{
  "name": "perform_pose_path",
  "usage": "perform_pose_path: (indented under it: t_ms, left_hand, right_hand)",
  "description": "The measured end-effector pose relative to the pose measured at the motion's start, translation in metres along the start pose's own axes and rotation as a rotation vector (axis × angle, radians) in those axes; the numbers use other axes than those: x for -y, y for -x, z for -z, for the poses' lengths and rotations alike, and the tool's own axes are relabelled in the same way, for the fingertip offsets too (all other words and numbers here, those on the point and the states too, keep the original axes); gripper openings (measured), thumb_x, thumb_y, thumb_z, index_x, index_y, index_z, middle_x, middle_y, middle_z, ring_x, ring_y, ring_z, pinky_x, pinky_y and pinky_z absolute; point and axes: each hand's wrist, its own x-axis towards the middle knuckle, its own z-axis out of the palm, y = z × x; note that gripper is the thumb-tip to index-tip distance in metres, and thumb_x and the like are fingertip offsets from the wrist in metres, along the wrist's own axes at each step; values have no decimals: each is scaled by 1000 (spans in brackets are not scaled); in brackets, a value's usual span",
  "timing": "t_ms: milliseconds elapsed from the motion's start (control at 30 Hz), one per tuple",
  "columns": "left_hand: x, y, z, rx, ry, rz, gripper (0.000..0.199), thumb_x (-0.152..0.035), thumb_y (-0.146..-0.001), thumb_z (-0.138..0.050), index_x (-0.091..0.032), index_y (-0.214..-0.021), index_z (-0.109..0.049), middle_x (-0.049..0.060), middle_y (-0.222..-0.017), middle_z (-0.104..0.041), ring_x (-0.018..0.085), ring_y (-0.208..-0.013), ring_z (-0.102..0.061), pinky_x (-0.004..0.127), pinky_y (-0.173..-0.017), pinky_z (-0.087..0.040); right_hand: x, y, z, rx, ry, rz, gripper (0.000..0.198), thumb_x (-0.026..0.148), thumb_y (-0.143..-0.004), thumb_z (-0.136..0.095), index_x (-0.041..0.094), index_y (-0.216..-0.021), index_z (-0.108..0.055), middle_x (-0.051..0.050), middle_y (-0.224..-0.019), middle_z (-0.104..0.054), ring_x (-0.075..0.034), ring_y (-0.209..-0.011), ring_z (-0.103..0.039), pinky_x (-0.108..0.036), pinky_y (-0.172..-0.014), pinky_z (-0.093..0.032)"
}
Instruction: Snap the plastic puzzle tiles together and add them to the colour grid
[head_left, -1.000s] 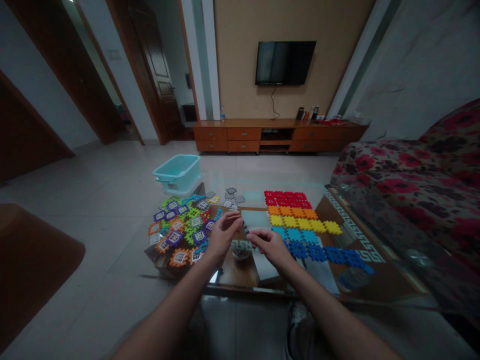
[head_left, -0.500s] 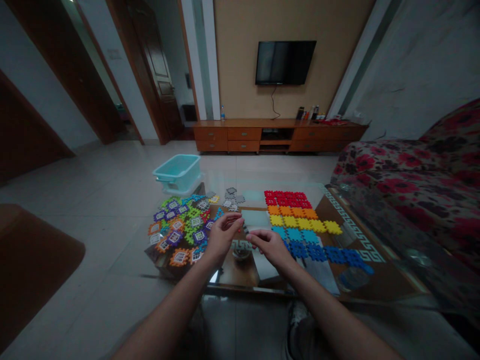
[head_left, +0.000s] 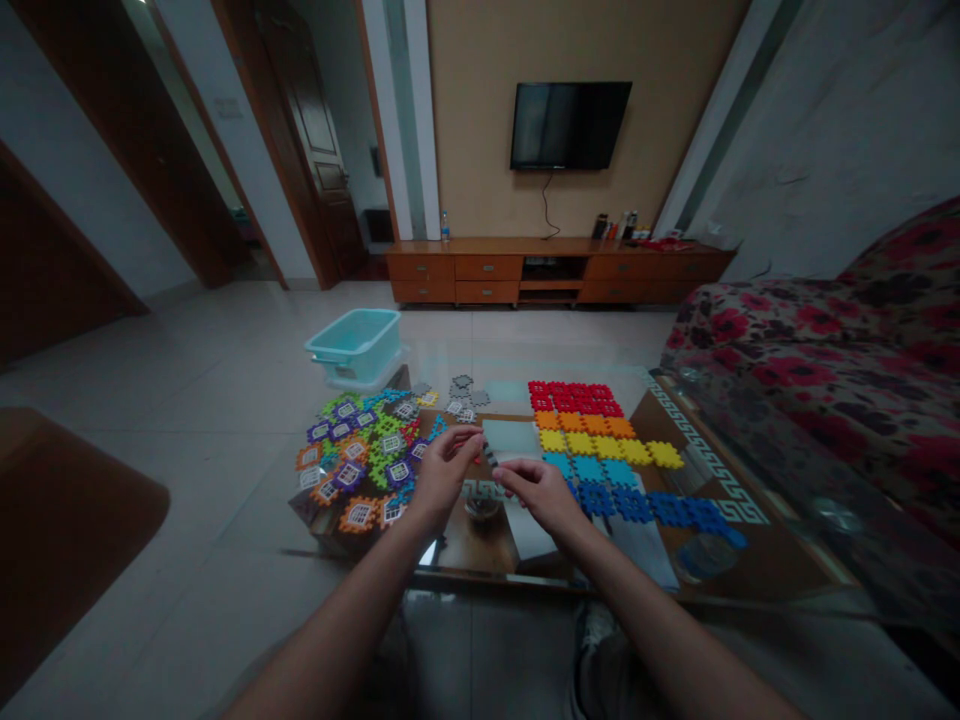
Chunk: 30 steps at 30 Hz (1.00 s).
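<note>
Between my two hands, above the glass table, is a small dark grey toothed piece (head_left: 490, 455), seen nearly edge-on. My left hand (head_left: 450, 458) pinches its upper left end with thumb and fingers. At the lower right end, my right hand (head_left: 534, 484) grips it with the fingertips. Left of my hands lies a mixed pile of interlocking plastic tiles (head_left: 390, 443) in purple, green, orange and blue, several with white window inserts. To the right, tiles lie in colour rows: red (head_left: 574, 397), orange (head_left: 585, 424), yellow (head_left: 611, 447), light blue (head_left: 589, 469) and dark blue (head_left: 634, 504).
A turquoise plastic tub (head_left: 358, 345) stands beyond the pile. Several grey tiles (head_left: 463, 385) lie near the table's far side. A clear container with a blue rim (head_left: 709, 555) is at the front right. A flowered sofa (head_left: 810, 330) flanks the right side.
Almost nothing differs. Both hands keep their hold on the dark grey piece, with at most a slight shift of the fingers.
</note>
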Motion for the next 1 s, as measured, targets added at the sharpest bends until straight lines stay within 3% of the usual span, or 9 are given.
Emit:
perform_pose_path:
  t_ms: [167, 333, 533, 733, 900, 1000]
  left_hand:
    - [0, -2, 2, -67, 117, 63, 35, -41, -80, -69, -19, -107, -65, 9, -106, -69, 21, -102, -65, 35, -91, -50]
    - [-4, -4, 2, -129, 141, 97, 34, -41, -77, -68, -18, -102, -65, 9, -102, -69, 22, -101, -65, 35, -89, -50]
    - [-6, -2, 0, -97, 133, 88, 36, -44, -76, -69, -18, -100, -67, 9, -100, -69, 23, -99, -66, 37, -88, -50]
    - [-8, 1, -2, -64, 103, 82, 37, -46, -76, -68, -17, -100, -68, 9, -101, -70, 21, -97, -65, 36, -87, -50]
    - [-6, 2, -1, -37, 117, 98, 38, -47, -77, -68, -17, -100, -68, 9, -103, -70, 22, -96, -66, 36, -87, -50]
    - [-5, 2, -1, -19, 107, 96, 39, -48, -78, -67, -16, -102, -68, 10, -104, -70, 23, -98, -66, 37, -88, -50]
  right_hand:
    - [1, 1, 3, -55, 101, 105, 36, 47, -69, -74, 13, -82, -73, -7, -77, -73, -19, -71, -63, -31, -68, -48]
    - [12, 14, 11, -212, 413, 287, 29, 41, -75, -69, 15, -87, -73, -8, -82, -71, -19, -73, -63, -32, -68, -48]
    - [26, 40, 43, -419, 663, 453, 25, 40, -77, -68, 17, -87, -71, -6, -83, -68, -20, -74, -62, -31, -71, -49]
    - [8, 75, 117, -714, 741, 306, 41, 56, -75, -65, 17, -86, -72, -9, -87, -71, -22, -75, -64, -33, -71, -48]
    - [-44, 110, 180, -924, 939, 145, 51, 61, -72, -62, 13, -89, -72, -13, -87, -70, -26, -76, -64, -37, -75, -48]
    - [-75, 126, 200, -960, 1005, 28, 53, 61, -72, -62, 12, -88, -71, -14, -89, -69, -27, -77, -65, -36, -74, -48]
